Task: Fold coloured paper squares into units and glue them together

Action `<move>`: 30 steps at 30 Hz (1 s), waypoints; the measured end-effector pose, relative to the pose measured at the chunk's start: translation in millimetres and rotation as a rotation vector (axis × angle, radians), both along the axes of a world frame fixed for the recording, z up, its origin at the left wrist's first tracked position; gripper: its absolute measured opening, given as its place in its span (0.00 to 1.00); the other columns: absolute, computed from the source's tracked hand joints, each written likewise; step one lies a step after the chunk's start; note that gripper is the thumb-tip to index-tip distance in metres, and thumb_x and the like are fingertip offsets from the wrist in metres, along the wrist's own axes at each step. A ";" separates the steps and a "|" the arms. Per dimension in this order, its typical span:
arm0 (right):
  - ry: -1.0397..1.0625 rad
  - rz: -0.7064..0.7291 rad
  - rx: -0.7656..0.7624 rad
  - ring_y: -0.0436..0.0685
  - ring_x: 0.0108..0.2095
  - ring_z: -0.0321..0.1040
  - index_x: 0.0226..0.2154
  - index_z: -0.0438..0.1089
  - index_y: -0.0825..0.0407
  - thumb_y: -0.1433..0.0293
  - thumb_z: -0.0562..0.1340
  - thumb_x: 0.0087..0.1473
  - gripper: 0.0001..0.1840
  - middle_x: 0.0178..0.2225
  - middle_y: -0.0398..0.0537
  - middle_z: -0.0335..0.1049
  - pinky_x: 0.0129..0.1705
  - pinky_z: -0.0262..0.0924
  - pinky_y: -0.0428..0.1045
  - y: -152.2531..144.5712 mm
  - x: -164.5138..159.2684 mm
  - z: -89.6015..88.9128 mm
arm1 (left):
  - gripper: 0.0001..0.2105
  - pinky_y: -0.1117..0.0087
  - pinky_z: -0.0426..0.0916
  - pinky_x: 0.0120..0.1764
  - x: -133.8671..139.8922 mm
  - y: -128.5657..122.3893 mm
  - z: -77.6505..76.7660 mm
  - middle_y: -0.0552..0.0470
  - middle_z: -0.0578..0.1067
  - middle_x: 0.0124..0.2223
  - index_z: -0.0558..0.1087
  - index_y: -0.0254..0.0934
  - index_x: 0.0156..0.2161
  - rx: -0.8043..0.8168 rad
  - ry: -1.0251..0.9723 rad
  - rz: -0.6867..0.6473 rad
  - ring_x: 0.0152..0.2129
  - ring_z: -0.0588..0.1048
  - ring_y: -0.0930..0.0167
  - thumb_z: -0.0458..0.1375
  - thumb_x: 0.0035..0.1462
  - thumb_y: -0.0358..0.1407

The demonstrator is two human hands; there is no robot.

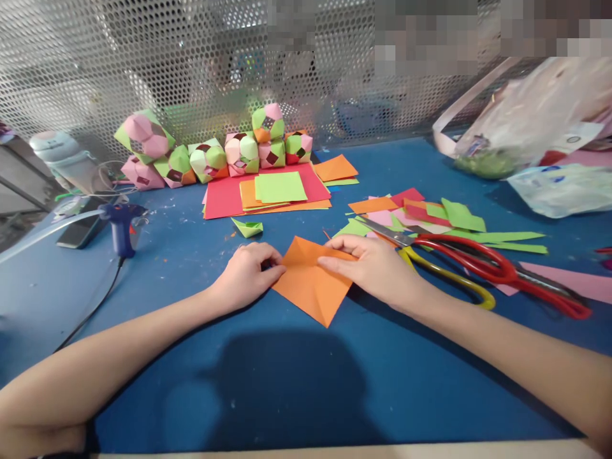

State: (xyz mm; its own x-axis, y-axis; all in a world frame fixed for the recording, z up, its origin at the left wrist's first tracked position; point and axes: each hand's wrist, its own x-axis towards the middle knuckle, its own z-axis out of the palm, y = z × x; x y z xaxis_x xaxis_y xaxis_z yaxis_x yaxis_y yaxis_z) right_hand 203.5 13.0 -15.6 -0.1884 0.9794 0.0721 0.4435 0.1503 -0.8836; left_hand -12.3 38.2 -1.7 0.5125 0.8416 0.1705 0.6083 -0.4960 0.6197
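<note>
An orange square of paper (310, 284) with crease lines is held just over the blue table, one corner pointing toward me. My left hand (251, 271) pinches its left corner between thumb and fingers. On the opposite side, my right hand (368, 264) grips the right corner, thumb on top and fingers behind the sheet. Beyond my left hand lies a small folded green paper piece (247, 227). Scissors with yellow handles (449, 274) and scissors with red handles (507, 274) lie to the right of my right hand.
Folded paper balls (241, 153) line the mesh panel (191, 70) at the back. Before them is a stack of coloured paper (224, 194). Paper scraps (430, 213) lie right. A blue glue gun (122, 229), phone (79, 223) and bottle (64, 159) stand left; plastic bags (530, 121) back right.
</note>
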 end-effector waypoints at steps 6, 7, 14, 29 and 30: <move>-0.169 -0.019 0.100 0.55 0.34 0.68 0.32 0.68 0.51 0.65 0.61 0.48 0.08 0.33 0.44 0.72 0.34 0.62 0.49 3.8 2.4 2.0 | 0.03 0.73 0.62 0.31 1.9 -4.6 2.0 0.55 0.71 0.27 0.70 0.35 0.29 0.009 0.017 -0.029 0.26 0.68 0.74 0.55 0.51 0.29; -0.165 0.005 0.111 0.55 0.36 0.68 0.35 0.68 0.50 0.66 0.62 0.47 0.10 0.36 0.44 0.72 0.35 0.62 0.49 4.3 1.5 2.4 | 0.03 0.73 0.63 0.31 2.3 -4.9 1.9 0.54 0.71 0.27 0.70 0.35 0.29 0.029 0.030 -0.042 0.26 0.69 0.74 0.54 0.51 0.29; -0.244 0.074 0.205 0.52 0.29 0.66 0.26 0.66 0.51 0.70 0.60 0.49 0.03 0.27 0.41 0.69 0.31 0.60 0.47 4.0 4.7 -1.5 | 0.09 0.72 0.64 0.35 -0.3 -4.0 0.8 0.54 0.73 0.32 0.70 0.36 0.37 0.109 0.078 -0.152 0.29 0.69 0.73 0.55 0.49 0.26; -0.372 0.520 0.956 0.57 0.43 0.68 0.37 0.69 0.56 0.80 0.55 0.55 0.09 0.40 0.54 0.74 0.42 0.62 0.55 -2.4 14.0 -11.2 | 0.07 0.68 0.63 0.41 -12.6 9.6 3.4 0.48 0.72 0.34 0.72 0.33 0.35 0.158 0.111 -0.408 0.34 0.69 0.71 0.51 0.57 0.28; -0.395 0.555 0.972 0.58 0.45 0.68 0.37 0.68 0.57 0.80 0.54 0.55 0.10 0.41 0.55 0.74 0.42 0.62 0.55 -3.3 15.2 -11.1 | 0.07 0.68 0.63 0.41 -14.5 11.3 3.8 0.48 0.72 0.34 0.72 0.33 0.36 0.139 0.100 -0.430 0.34 0.69 0.71 0.51 0.58 0.29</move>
State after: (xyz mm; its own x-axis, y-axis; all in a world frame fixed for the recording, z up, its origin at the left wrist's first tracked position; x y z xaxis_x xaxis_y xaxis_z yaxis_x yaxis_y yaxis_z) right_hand 218.6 9.7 -26.7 -0.7460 0.3229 0.5824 0.3220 0.9404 -0.1090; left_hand -26.8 49.5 2.1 0.8297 0.5215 0.1990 0.3823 -0.7907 0.4781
